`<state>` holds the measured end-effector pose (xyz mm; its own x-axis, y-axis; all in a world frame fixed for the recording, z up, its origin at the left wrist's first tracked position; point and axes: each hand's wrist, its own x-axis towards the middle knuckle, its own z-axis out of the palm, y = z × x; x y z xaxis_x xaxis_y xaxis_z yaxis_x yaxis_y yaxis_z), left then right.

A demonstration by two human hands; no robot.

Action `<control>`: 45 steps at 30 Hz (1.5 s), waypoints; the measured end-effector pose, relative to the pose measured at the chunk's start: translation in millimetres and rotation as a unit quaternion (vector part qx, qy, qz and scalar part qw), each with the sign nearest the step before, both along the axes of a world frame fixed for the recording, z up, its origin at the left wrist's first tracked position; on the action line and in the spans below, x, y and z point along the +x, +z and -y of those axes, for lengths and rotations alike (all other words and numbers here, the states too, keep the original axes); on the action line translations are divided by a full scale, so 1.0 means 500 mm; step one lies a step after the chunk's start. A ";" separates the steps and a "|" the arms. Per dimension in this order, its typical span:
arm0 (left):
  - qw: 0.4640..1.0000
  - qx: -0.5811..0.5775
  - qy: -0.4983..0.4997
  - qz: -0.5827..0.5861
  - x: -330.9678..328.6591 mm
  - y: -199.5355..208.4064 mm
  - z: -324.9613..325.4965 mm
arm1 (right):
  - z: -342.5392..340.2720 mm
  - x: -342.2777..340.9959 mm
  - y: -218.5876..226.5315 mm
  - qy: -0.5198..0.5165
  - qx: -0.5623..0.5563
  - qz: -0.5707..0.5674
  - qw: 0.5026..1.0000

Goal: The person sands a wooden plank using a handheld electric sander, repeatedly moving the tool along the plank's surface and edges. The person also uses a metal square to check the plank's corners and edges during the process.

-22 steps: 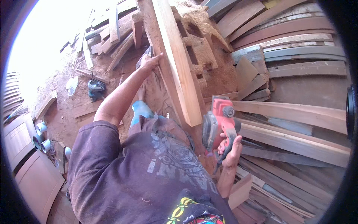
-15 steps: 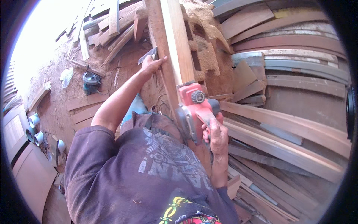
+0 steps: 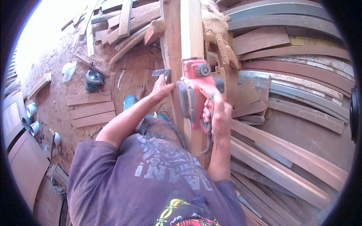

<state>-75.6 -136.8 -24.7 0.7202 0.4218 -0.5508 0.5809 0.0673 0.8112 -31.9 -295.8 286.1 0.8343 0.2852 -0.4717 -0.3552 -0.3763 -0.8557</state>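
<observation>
while your right hand (image 3: 218,113) wraps the rear handle of the red electric planer (image 3: 197,90) sitting on the pale plank (image 3: 190,34), your left hand (image 3: 161,88) presses flat beside it; the tool looks heavy and rigid, so grip that handle firmly.

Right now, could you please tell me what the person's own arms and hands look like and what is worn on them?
Both hands are bare: no gloves on the left hand or the right hand, and no watch or rings show. The forearms are uncovered too. A faded purple short-sleeved T-shirt with a pale printed graphic ends at the upper arms.
</observation>
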 end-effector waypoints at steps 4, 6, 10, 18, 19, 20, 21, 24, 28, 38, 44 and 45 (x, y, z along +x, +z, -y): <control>1.000 0.027 -0.009 0.002 -0.003 -0.009 0.007 | -0.140 0.140 0.008 0.042 -0.005 0.030 0.999; 0.999 0.036 -0.011 0.013 0.006 -0.006 0.008 | -0.208 0.220 0.008 0.054 -0.015 0.054 0.997; 0.999 0.015 -0.022 0.021 0.000 0.001 0.008 | -0.279 0.307 0.006 0.049 -0.004 0.086 0.995; 0.999 -0.041 -0.013 0.003 0.018 0.038 -0.023 | 0.006 -0.012 0.011 0.063 0.002 0.075 0.995; 1.000 -0.016 0.012 -0.005 0.020 0.074 -0.020 | 0.079 -0.070 0.005 0.055 -0.026 0.059 0.996; 1.000 -0.015 0.003 0.011 0.021 0.036 -0.027 | 0.135 -0.129 0.002 0.050 -0.019 0.064 0.996; 1.000 -0.022 0.005 0.002 0.028 0.037 -0.023 | 0.190 -0.191 0.017 0.009 -0.027 0.015 0.999; 1.000 0.010 0.016 -0.007 0.036 0.033 -0.014 | 0.309 -0.322 0.048 -0.031 -0.078 -0.042 0.996; 0.995 -0.098 -0.002 0.007 0.036 0.042 -0.026 | 0.337 -0.353 0.028 -0.039 -0.063 -0.040 0.996; 0.997 -0.078 0.020 0.010 0.031 0.022 -0.013 | 0.192 -0.220 0.021 -0.047 -0.028 -0.031 0.998; 0.993 -0.118 0.023 -0.020 0.020 0.061 -0.012 | 0.128 -0.130 0.012 -0.010 -0.031 -0.020 0.999; 0.992 -0.121 0.015 -0.026 0.020 0.057 -0.016 | 0.113 -0.117 0.012 -0.011 -0.026 -0.017 0.999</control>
<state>-65.8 -129.0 3.9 0.6772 0.2937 -0.6746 0.6159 0.2753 0.7381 -90.5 -352.3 292.4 0.8230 0.2423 -0.5137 -0.3925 -0.4112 -0.8227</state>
